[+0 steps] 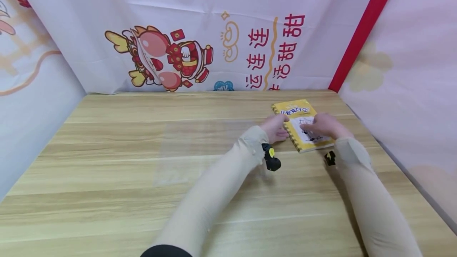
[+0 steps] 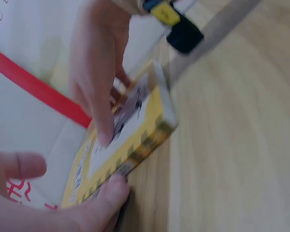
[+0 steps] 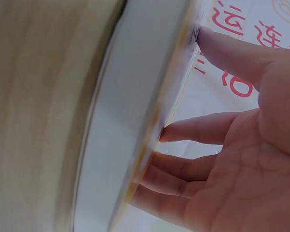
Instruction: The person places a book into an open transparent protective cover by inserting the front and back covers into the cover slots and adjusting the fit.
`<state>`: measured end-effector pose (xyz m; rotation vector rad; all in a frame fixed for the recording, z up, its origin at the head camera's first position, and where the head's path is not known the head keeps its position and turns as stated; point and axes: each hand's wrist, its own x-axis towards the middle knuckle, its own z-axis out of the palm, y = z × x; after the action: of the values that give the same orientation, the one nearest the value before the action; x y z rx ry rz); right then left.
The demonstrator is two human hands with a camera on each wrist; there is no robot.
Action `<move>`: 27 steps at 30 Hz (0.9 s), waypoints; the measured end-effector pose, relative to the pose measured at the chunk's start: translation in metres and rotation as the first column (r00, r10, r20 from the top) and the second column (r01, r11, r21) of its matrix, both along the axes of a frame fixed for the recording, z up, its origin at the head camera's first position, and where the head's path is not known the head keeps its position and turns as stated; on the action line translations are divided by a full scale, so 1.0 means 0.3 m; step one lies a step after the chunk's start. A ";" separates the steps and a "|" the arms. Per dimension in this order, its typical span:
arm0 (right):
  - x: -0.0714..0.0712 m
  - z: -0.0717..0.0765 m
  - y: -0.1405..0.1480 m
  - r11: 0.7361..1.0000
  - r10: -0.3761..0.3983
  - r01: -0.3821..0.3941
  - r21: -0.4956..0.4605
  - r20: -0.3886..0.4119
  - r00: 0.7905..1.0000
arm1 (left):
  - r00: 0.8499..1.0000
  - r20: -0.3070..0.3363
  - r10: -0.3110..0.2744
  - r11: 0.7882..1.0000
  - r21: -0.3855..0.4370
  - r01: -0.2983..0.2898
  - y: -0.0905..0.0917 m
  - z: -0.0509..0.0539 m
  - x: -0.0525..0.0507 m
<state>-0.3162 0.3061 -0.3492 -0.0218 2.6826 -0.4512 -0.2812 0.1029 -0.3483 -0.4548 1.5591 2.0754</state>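
Under the left forearm [image 1: 210,197], a clear sheet [image 1: 196,146] lies flat on the table [image 1: 89,150]. Beyond it, the left hand [image 1: 275,129] is loosely spread, one digit against the closed book's spine and another held apart, not gripping; the right hand [image 1: 331,125] spreads its fingertips on the cover. The book [image 1: 298,123] lies at the table's right, toward the back. Handling looks barely begun: contact is made, while any lifting, shifting or opening seems left to do. For room, bare wood runs wide on the near side and leftward; the right edge is near the book, and the back edge, with cloth [image 1: 242,3] behind, nearer.
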 end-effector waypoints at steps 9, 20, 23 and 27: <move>0.009 -0.015 -0.008 0.997 -0.049 0.047 -0.058 -0.024 0.999 | 0.985 0.061 0.161 0.985 0.047 -0.164 0.032 -0.014 0.002; 0.004 -0.017 -0.006 0.997 -0.055 0.052 -0.065 -0.042 0.998 | 0.969 0.103 0.224 0.959 0.155 -0.238 0.025 0.006 0.046; 0.005 -0.018 -0.007 0.995 -0.057 0.053 -0.079 -0.052 0.997 | 0.972 0.101 0.212 0.959 0.173 -0.226 0.020 0.000 0.045; 0.007 -0.017 -0.002 0.988 -0.064 0.054 -0.143 -0.066 0.996 | 0.974 0.094 0.207 0.958 0.180 -0.221 0.020 -0.010 0.042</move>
<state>-0.3140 0.3055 -0.3544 0.0013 2.7206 -0.6697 -0.2685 0.1090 -0.3513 -0.6470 1.3031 2.3157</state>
